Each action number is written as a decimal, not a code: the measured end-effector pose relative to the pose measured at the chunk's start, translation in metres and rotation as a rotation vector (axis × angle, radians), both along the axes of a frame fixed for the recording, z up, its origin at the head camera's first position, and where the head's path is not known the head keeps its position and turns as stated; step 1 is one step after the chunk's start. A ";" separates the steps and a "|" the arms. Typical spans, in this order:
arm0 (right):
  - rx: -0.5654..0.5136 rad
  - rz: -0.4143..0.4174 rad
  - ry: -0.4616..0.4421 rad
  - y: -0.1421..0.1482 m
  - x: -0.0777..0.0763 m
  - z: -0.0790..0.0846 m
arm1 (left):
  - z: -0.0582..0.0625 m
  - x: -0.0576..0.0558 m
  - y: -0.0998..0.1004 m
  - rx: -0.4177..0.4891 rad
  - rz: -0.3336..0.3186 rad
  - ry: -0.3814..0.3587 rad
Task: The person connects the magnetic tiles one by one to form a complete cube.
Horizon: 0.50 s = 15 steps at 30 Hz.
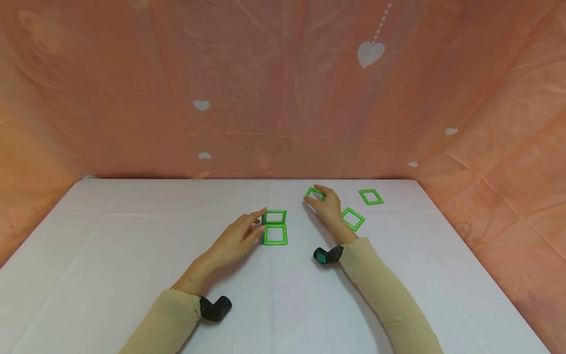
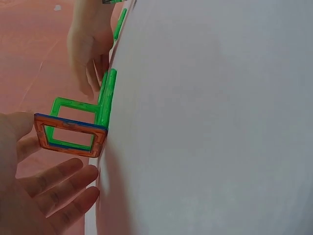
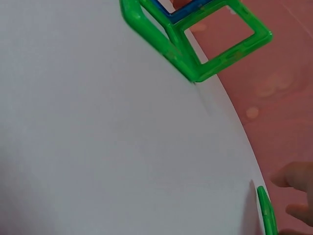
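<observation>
Beige sleeves [image 1: 159,319] come in at the near side, each with a black wrist camera [image 1: 215,309] at its cuff. Beyond the left cuff, the left hand [image 1: 232,241] holds a small assembly of magnetic square tiles near the middle of the table [image 1: 110,236]. Its thumb and index finger pinch the orange square tile [image 2: 73,127] at the assembly's left side, while the other three fingers spread loosely. Two green square tiles [image 1: 276,243] adjoin on the right, one nearer and one farther; the wrist views show one standing upright and another low on the table. A blue tile [image 3: 183,11] meets the green ones.

Farther right, the right hand [image 1: 328,204] arches over a single green tile [image 1: 317,191] near the table's far edge, thumb and index about its left and far corners; I cannot tell whether they grip it. Just right of that wrist lies a tilted green frame [image 1: 359,224], partly hidden, and another green frame [image 1: 375,202] lies farther right. Behind the white-covered table hangs a salmon-coloured curtain [image 1: 247,88] with pale hearts [image 1: 371,53].
</observation>
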State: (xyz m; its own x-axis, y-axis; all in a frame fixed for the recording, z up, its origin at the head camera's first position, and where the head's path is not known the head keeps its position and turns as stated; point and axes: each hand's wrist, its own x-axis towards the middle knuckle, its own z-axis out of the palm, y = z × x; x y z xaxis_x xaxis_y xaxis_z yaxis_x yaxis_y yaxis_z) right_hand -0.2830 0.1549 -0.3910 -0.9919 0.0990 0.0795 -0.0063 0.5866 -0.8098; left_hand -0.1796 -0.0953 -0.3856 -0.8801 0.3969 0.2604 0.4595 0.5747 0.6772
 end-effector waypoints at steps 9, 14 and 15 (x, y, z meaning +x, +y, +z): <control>0.133 -0.049 0.024 -0.003 -0.003 -0.005 | 0.001 0.001 0.002 0.002 0.012 -0.026; 0.180 -0.037 0.041 -0.005 -0.001 -0.005 | 0.001 0.001 0.002 -0.017 0.022 -0.031; 0.183 -0.033 0.041 -0.005 -0.001 -0.004 | 0.002 0.001 0.001 -0.019 0.024 -0.028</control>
State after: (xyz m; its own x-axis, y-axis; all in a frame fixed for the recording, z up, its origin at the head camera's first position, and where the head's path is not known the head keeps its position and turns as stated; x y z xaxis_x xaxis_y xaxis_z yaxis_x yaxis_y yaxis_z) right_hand -0.2838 0.1501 -0.3951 -0.9840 0.1112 0.1395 -0.0157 0.7248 -0.6888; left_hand -0.1784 -0.0939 -0.3839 -0.8965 0.3801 0.2277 0.4261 0.5984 0.6784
